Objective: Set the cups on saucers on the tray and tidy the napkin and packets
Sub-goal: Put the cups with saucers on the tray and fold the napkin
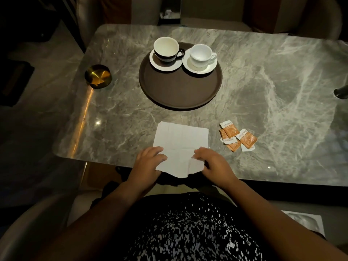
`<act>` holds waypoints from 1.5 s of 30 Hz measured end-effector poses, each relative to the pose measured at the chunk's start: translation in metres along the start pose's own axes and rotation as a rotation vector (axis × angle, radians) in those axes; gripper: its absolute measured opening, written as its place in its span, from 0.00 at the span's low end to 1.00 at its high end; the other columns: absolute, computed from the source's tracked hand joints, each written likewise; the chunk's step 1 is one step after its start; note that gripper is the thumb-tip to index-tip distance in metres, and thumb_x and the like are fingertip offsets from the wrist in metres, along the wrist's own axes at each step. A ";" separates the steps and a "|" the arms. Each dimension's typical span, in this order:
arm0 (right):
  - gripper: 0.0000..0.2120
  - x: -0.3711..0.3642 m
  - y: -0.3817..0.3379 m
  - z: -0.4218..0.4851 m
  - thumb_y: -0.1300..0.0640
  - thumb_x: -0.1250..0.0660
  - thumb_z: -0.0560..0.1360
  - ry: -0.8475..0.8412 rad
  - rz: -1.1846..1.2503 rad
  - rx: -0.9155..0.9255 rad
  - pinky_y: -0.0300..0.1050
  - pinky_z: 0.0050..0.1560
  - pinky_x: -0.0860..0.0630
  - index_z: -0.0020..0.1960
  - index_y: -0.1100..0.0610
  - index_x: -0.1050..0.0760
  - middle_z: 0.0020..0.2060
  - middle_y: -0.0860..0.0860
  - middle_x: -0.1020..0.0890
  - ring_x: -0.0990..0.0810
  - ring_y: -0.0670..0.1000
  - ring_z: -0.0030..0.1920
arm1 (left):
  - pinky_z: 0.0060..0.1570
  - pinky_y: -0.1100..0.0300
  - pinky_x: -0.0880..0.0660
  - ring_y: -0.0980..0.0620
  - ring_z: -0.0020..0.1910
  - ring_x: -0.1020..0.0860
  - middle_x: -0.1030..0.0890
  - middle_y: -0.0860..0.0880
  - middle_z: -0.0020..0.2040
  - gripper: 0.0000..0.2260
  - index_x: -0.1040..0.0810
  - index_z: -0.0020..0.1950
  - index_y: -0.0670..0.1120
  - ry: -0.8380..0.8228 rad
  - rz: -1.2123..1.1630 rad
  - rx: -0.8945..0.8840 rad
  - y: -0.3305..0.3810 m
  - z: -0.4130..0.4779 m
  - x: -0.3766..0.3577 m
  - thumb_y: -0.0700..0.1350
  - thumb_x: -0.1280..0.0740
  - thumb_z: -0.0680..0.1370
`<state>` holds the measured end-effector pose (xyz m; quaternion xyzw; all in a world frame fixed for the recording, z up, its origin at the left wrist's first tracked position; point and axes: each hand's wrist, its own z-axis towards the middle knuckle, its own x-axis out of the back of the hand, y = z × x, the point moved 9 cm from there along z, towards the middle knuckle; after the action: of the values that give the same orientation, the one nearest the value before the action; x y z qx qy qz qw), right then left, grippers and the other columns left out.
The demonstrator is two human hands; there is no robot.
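A round brown tray (pixel 178 91) sits mid-table. On its far part a black-and-white cup (pixel 166 49) stands on a white saucer (pixel 160 65), and a white cup (pixel 200 55) stands on a second saucer (pixel 208 69). A white napkin (pixel 180 140) lies unfolded at the near edge, its near end hanging over the table. My left hand (pixel 148 161) grips its near left corner, and my right hand (pixel 211 160) pinches its near right corner. Several orange packets (pixel 237 137) lie in a loose heap to the napkin's right.
A brass bowl (pixel 98 76) sits near the left edge of the marble table (pixel 273 81). A dark object (pixel 340 92) pokes in at the right edge. A dark box (pixel 169 16) stands beyond the far edge. A paper (pixel 305 223) lies low at the right.
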<state>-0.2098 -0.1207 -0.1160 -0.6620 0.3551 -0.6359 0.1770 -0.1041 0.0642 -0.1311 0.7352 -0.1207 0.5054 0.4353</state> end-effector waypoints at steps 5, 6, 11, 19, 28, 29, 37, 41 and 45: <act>0.06 0.011 0.025 0.009 0.59 0.34 0.78 0.083 0.226 -0.286 0.49 0.46 0.22 0.49 0.55 0.17 0.42 0.53 0.14 0.17 0.54 0.42 | 0.56 0.56 0.28 0.46 0.55 0.23 0.17 0.47 0.52 0.06 0.16 0.50 0.41 0.147 -0.296 0.184 -0.007 0.020 0.019 0.39 0.26 0.74; 0.07 0.014 0.031 0.011 0.58 0.34 0.78 0.115 0.267 -0.336 0.50 0.43 0.23 0.49 0.56 0.18 0.40 0.56 0.15 0.18 0.56 0.41 | 0.55 0.57 0.27 0.50 0.54 0.23 0.18 0.50 0.52 0.08 0.17 0.53 0.42 0.154 -0.367 0.253 -0.012 0.023 0.019 0.41 0.26 0.75; 0.08 0.024 0.053 0.020 0.58 0.35 0.78 0.226 0.409 -0.479 0.52 0.44 0.23 0.45 0.61 0.20 0.38 0.56 0.17 0.21 0.53 0.38 | 0.48 0.62 0.24 0.55 0.50 0.20 0.18 0.52 0.54 0.18 0.24 0.64 0.48 0.179 -0.686 0.478 -0.027 0.032 0.010 0.42 0.27 0.75; 0.12 0.026 0.066 0.024 0.54 0.32 0.75 0.274 0.328 -0.609 0.45 0.36 0.32 0.38 0.60 0.28 0.31 0.51 0.27 0.29 0.49 0.33 | 0.44 0.58 0.27 0.50 0.43 0.21 0.20 0.50 0.43 0.14 0.24 0.61 0.46 0.236 -0.509 0.545 -0.033 0.055 0.014 0.39 0.30 0.76; 0.08 0.029 0.067 0.018 0.57 0.35 0.78 0.263 0.104 -0.629 0.47 0.35 0.32 0.43 0.61 0.29 0.34 0.54 0.23 0.27 0.51 0.35 | 0.47 0.57 0.25 0.54 0.39 0.23 0.24 0.54 0.37 0.23 0.29 0.69 0.48 0.159 -0.489 0.453 -0.030 0.068 0.008 0.39 0.29 0.75; 0.08 0.030 0.067 0.017 0.57 0.36 0.78 0.262 0.079 -0.624 0.47 0.34 0.32 0.43 0.60 0.29 0.34 0.53 0.24 0.27 0.51 0.35 | 0.48 0.57 0.24 0.54 0.39 0.23 0.23 0.54 0.37 0.23 0.28 0.69 0.47 0.157 -0.477 0.452 -0.031 0.068 0.007 0.38 0.29 0.75; 0.08 0.033 0.069 0.013 0.53 0.32 0.77 0.285 0.013 -0.637 0.50 0.38 0.26 0.46 0.56 0.28 0.37 0.51 0.22 0.23 0.52 0.38 | 0.49 0.54 0.23 0.53 0.41 0.22 0.23 0.52 0.38 0.21 0.28 0.68 0.48 0.111 -0.383 0.425 -0.032 0.069 0.000 0.40 0.30 0.76; 0.07 0.033 0.070 0.015 0.54 0.32 0.76 0.273 -0.009 -0.616 0.45 0.34 0.30 0.48 0.53 0.30 0.40 0.49 0.22 0.24 0.50 0.39 | 0.47 0.54 0.24 0.51 0.41 0.22 0.24 0.52 0.38 0.21 0.28 0.68 0.48 0.088 -0.312 0.432 -0.031 0.071 -0.001 0.41 0.30 0.76; 0.18 0.046 0.058 0.012 0.55 0.29 0.75 0.393 -0.048 -0.551 0.47 0.43 0.28 0.60 0.55 0.33 0.56 0.52 0.28 0.29 0.47 0.46 | 0.50 0.52 0.24 0.45 0.49 0.21 0.21 0.48 0.49 0.21 0.29 0.68 0.47 0.039 -0.173 0.372 -0.020 0.075 0.007 0.43 0.31 0.76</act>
<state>-0.2151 -0.1951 -0.1241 -0.5581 0.5252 -0.6354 -0.0954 -0.0409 0.0207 -0.1436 0.8008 0.0467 0.4937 0.3359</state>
